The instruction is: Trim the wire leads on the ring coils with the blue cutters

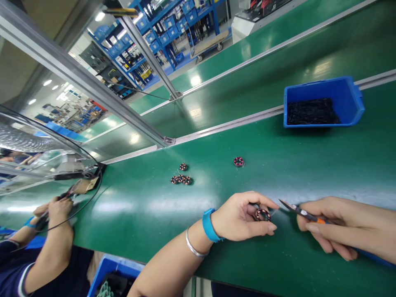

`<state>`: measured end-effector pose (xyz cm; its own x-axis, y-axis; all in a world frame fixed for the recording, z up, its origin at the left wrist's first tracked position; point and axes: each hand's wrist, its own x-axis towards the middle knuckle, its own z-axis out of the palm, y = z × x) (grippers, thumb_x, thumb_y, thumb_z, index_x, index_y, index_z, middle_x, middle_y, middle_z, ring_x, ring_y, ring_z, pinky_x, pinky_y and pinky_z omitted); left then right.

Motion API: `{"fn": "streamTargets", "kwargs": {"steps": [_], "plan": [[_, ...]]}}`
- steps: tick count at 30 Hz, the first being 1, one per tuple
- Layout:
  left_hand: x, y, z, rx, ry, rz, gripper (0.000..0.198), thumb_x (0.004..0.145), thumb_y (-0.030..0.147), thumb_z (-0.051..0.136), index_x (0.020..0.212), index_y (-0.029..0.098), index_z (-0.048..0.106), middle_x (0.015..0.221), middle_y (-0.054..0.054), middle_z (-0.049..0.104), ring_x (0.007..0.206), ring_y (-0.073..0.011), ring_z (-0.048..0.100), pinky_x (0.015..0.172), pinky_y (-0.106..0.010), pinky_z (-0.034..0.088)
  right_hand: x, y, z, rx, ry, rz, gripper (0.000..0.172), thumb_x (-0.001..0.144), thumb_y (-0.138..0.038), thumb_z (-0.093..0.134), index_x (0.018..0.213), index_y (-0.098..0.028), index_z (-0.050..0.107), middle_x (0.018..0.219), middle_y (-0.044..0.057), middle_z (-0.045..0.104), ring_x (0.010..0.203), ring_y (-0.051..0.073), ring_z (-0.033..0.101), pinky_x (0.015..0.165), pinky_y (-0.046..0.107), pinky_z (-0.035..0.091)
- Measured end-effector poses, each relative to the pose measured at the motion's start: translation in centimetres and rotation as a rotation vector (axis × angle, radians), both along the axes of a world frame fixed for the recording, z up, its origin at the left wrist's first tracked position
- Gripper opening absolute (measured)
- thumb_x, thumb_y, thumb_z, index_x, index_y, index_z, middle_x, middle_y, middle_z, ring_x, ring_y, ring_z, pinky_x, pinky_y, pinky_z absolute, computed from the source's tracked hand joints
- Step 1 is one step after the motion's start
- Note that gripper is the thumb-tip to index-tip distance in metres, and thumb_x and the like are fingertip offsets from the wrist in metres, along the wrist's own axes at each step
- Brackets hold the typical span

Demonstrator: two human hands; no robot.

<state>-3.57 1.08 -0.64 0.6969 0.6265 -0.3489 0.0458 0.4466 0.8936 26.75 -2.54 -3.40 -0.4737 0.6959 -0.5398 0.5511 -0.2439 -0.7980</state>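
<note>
My left hand (244, 216) pinches a small round copper-wound coil ring (262, 214) just above the green bench (139, 206), fingers closed round it. A blue wrist strap (209, 226) and a silver bangle (192, 246) sit on that forearm. My right hand (337, 225) grips a small cutter with an orange handle (301, 212); its dark pointed tip lies a short way right of the coil, apart from it. Further up the bench lie a cluster of similar coil rings (181, 179), one above it (183, 166), and a single one (238, 161).
A blue bin (352, 97) of black parts stands at the back right beside a metal rail (229, 123). At left, another person's hands (57, 210) work on a cabled tool. A blue crate (108, 272) sits below the bench's front edge. Aluminium frame posts rise at the back left.
</note>
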Motion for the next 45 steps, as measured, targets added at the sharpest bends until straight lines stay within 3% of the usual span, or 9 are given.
{"fn": "streamTargets", "kwargs": {"steps": [2,6,12,20,25,30,36,42,45], "plan": [[-0.1,0.1,-0.1,-0.013,-0.001,-0.027,0.059,0.068,0.031,0.113,0.116,0.016,0.083,0.086,0.001,0.073,0.070,-0.0122,0.076,0.067,-0.024,0.066,-0.1,0.2,0.2,-0.108,0.071,0.063,0.071,0.091,-0.101,0.057,0.095,-0.032,0.078,0.085,0.007,0.078,0.071,0.028,0.075,0.078,0.042,0.070],[-0.4,0.4,0.0,-0.025,0.041,-0.109,0.062,0.068,0.029,0.112,0.122,0.016,0.083,0.088,-0.001,0.077,0.073,-0.0151,0.080,0.062,-0.023,0.064,0.0,0.3,0.0,-0.180,0.118,0.050,0.082,0.084,-0.108,0.059,0.112,-0.034,0.079,0.086,0.007,0.077,0.071,0.028,0.074,0.075,0.043,0.069],[-0.2,0.8,0.5,-0.062,0.087,-0.195,0.044,0.083,0.016,0.099,0.124,0.016,0.083,0.084,-0.001,0.077,0.071,-0.0138,0.081,0.058,-0.019,0.063,-0.5,0.8,0.8,-0.171,0.111,0.082,0.078,0.082,-0.107,0.060,0.102,-0.034,0.082,0.082,0.008,0.079,0.066,0.028,0.074,0.076,0.045,0.070],[-0.2,0.9,0.4,-0.061,0.018,-0.198,0.045,0.078,0.008,0.098,0.119,0.015,0.081,0.083,0.002,0.076,0.070,-0.0106,0.079,0.061,-0.017,0.064,-1.5,1.3,3.2,-0.140,0.084,0.105,0.082,0.076,-0.110,0.059,0.092,-0.033,0.081,0.080,0.010,0.080,0.066,0.029,0.074,0.071,0.046,0.067],[-0.1,0.8,0.5,-0.087,0.019,-0.198,0.047,0.075,0.001,0.097,0.117,0.014,0.080,0.081,0.004,0.075,0.070,-0.0088,0.077,0.065,-0.016,0.065,-1.4,1.1,2.7,-0.136,0.061,0.151,0.085,0.081,-0.112,0.052,0.095,-0.032,0.078,0.082,0.010,0.080,0.069,0.029,0.075,0.075,0.045,0.067],[-0.1,0.8,0.3,-0.097,0.019,-0.202,0.053,0.072,0.002,0.100,0.119,0.014,0.081,0.083,0.003,0.075,0.071,-0.0090,0.077,0.067,-0.017,0.065,-1.1,1.2,1.9,-0.111,0.089,0.141,0.076,0.088,-0.105,0.055,0.088,-0.033,0.078,0.081,0.009,0.081,0.067,0.028,0.075,0.074,0.044,0.066],[-0.3,0.9,0.2,-0.073,0.052,-0.215,0.056,0.076,0.008,0.101,0.128,0.013,0.080,0.086,0.002,0.076,0.074,-0.0102,0.079,0.071,-0.019,0.067,-1.2,1.3,2.9,-0.094,0.062,0.175,0.082,0.084,-0.111,0.050,0.088,-0.032,0.075,0.082,0.009,0.081,0.068,0.028,0.075,0.075,0.044,0.067],[0.0,0.9,0.5,-0.105,0.040,-0.173,0.064,0.063,0.017,0.112,0.117,0.016,0.077,0.089,0.003,0.073,0.071,-0.0100,0.078,0.062,-0.018,0.062,-1.1,1.3,2.9,-0.045,0.069,0.141,0.086,0.086,-0.112,0.047,0.079,-0.030,0.072,0.078,0.009,0.077,0.066,0.026,0.072,0.073,0.044,0.066],[0.4,0.8,0.5,-0.150,0.022,-0.097,0.074,0.049,0.018,0.117,0.107,0.017,0.071,0.091,0.005,0.072,0.069,-0.0092,0.078,0.063,-0.019,0.063,-0.6,0.9,1.3,-0.066,0.142,0.072,0.079,0.090,-0.106,0.055,0.095,-0.031,0.080,0.081,0.008,0.078,0.066,0.025,0.071,0.072,0.041,0.066]]}}
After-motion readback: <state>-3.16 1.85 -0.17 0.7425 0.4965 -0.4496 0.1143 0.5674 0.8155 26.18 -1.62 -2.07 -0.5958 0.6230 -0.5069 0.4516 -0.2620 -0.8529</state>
